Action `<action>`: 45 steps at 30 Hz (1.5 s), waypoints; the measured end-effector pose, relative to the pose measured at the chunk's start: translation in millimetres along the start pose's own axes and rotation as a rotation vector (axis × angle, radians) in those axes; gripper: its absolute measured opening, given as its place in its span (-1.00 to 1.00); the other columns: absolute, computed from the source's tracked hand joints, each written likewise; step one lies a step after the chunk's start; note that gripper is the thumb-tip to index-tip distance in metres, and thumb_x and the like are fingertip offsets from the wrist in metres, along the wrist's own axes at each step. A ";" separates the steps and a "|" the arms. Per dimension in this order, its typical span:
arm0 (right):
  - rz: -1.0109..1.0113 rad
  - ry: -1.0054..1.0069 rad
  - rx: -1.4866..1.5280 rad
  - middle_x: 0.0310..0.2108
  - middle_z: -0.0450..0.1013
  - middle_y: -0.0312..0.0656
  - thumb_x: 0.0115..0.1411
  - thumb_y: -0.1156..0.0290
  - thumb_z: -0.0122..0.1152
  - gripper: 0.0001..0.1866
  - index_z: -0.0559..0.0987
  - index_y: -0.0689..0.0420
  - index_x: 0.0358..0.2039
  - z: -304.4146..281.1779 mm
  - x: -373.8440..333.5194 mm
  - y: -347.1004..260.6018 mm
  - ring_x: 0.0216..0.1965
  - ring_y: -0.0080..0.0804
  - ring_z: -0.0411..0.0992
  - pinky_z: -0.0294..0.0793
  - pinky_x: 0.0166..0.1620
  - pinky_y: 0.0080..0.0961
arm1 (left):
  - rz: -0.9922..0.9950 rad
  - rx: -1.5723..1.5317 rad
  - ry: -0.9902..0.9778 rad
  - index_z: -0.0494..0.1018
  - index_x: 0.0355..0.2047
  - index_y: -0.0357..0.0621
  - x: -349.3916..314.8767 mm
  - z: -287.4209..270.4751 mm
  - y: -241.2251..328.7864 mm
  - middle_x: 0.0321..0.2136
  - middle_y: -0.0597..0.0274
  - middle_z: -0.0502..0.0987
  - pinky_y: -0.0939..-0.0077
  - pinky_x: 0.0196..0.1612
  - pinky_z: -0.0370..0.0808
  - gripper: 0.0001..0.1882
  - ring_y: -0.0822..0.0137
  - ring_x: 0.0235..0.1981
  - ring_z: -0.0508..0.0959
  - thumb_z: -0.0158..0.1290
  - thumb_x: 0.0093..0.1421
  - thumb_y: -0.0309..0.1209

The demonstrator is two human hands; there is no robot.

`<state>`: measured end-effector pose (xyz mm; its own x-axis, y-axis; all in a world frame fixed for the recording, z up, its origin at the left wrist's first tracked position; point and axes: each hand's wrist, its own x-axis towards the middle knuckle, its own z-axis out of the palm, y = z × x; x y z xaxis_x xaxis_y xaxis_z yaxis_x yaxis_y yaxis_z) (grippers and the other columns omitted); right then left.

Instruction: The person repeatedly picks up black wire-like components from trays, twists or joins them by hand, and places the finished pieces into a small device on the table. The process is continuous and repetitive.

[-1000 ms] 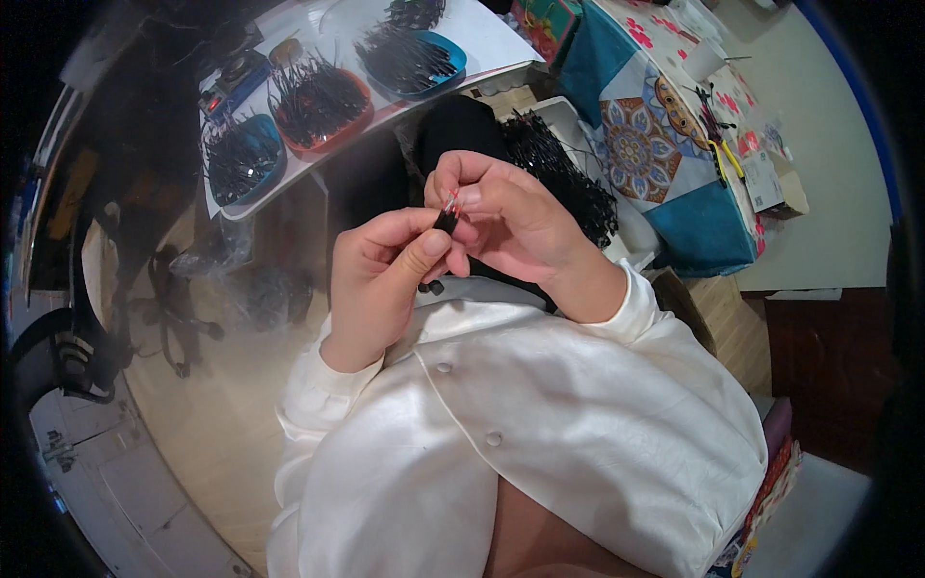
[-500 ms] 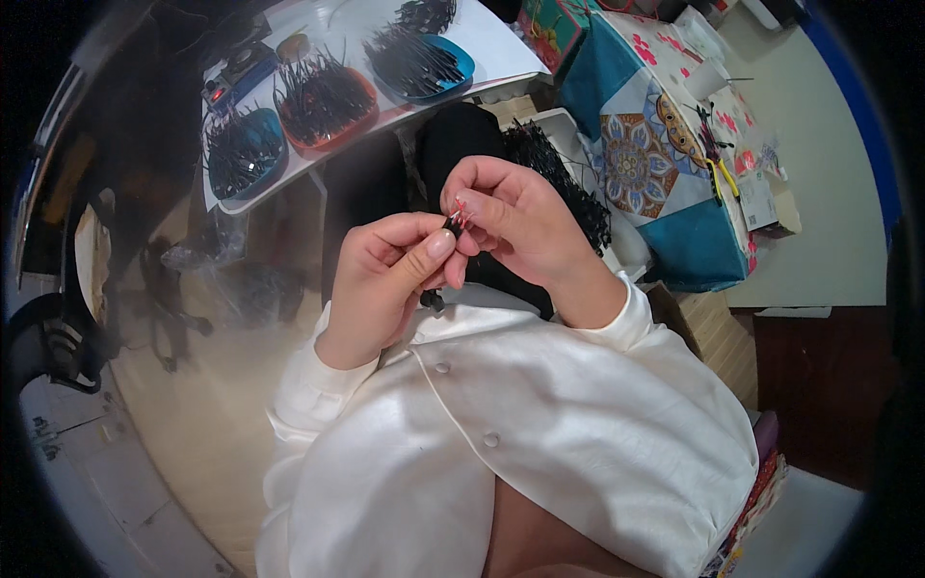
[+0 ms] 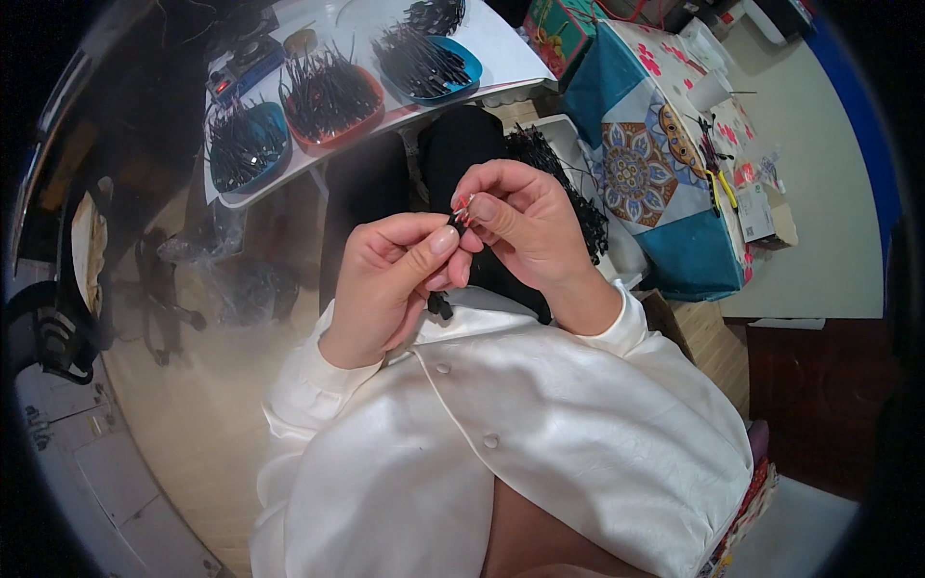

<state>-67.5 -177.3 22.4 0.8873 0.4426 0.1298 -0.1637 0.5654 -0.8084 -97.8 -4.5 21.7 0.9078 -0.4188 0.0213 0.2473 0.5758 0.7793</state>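
Above my lap, my left hand point(image 3: 387, 275) pinches a short black cable point(image 3: 456, 223) between thumb and forefinger. Thin red and pale wires point(image 3: 465, 208) fan out of the cable's stripped end. My right hand point(image 3: 535, 231) is closed on these wires from the other side, thumb against fingertips; the exact strand it grips is too small to tell. A black end piece point(image 3: 439, 305) hangs below my left hand and seems to belong to the same cable, whose middle is hidden by the palm.
On the white table point(image 3: 501, 43) ahead stand a blue tray point(image 3: 277, 171), an orange tray point(image 3: 337, 138) and another blue tray point(image 3: 474, 73), all heaped with black cables. More cables point(image 3: 578, 207) fill a white bin right of my knees. Yellow-handled pliers point(image 3: 726, 190) lie on a cloth-covered surface point(image 3: 665, 226).
Both hands stay together on the cable, with slight shifts of the right thumb and fingers at the wires. The whole view has moved slightly.
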 end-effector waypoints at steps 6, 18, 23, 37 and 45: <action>0.111 -0.022 0.137 -0.38 0.48 -0.24 0.24 0.47 0.15 -0.84 0.50 0.29 -0.22 -2.5 -0.2 0.1 -0.41 -0.59 0.46 0.50 -0.34 -0.66 | -0.002 0.020 -0.012 0.50 -0.29 -0.42 -0.1 -2.0 -2.2 -0.56 0.19 0.48 0.70 -0.50 0.22 -0.78 0.52 -0.57 0.33 0.00 0.29 -0.44; 0.211 -0.014 -0.055 -0.43 0.37 -0.34 0.21 0.39 0.14 -0.86 0.42 0.19 -0.33 -6.2 -1.9 -5.0 -0.47 -0.71 0.34 0.39 -0.40 -0.76 | -0.042 0.117 -0.050 0.50 -0.19 -0.41 1.1 -6.3 -5.9 -0.43 0.18 0.54 0.67 -0.32 0.44 -0.79 0.48 -0.44 0.49 0.00 0.29 -0.47; 0.249 -0.006 0.001 -0.39 0.32 -0.31 0.18 0.34 0.17 -0.80 0.39 0.18 -0.40 -6.5 -0.9 -1.3 -0.53 -0.76 0.25 0.29 -0.47 -0.85 | -0.100 0.107 -0.045 0.50 -0.17 -0.41 0.7 -5.7 -4.9 -0.42 0.18 0.55 0.67 -0.33 0.44 -0.78 0.50 -0.43 0.48 -0.01 0.29 -0.48; 0.330 -0.049 0.030 -0.26 0.36 -0.29 0.21 0.40 0.19 -0.75 0.36 0.16 -0.17 -24.5 3.6 11.6 -0.38 -0.71 0.34 0.37 -0.41 -0.87 | -0.092 0.190 0.062 0.51 -0.22 -0.43 2.7 1.5 -4.9 -0.45 0.10 0.57 0.69 -0.44 0.39 -0.81 0.51 -0.52 0.47 -0.06 0.28 -0.57; 0.312 -0.051 -0.041 -0.30 0.35 -0.34 0.22 0.40 0.20 -0.74 0.38 0.14 -0.14 -32.0 9.1 9.2 -0.41 -0.74 0.34 0.31 -0.45 -0.87 | -0.167 0.167 0.063 0.50 -0.22 -0.45 11.8 -6.6 -6.1 -0.44 0.05 0.57 0.72 -0.51 0.26 -0.80 0.58 -0.60 0.30 -0.06 0.29 -0.53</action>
<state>-47.1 -190.4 -2.3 0.7738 0.6254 -0.1005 -0.4065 0.3687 -0.8360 -86.3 -8.3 13.1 0.8793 -0.4514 -0.1517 0.3417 0.3761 0.8613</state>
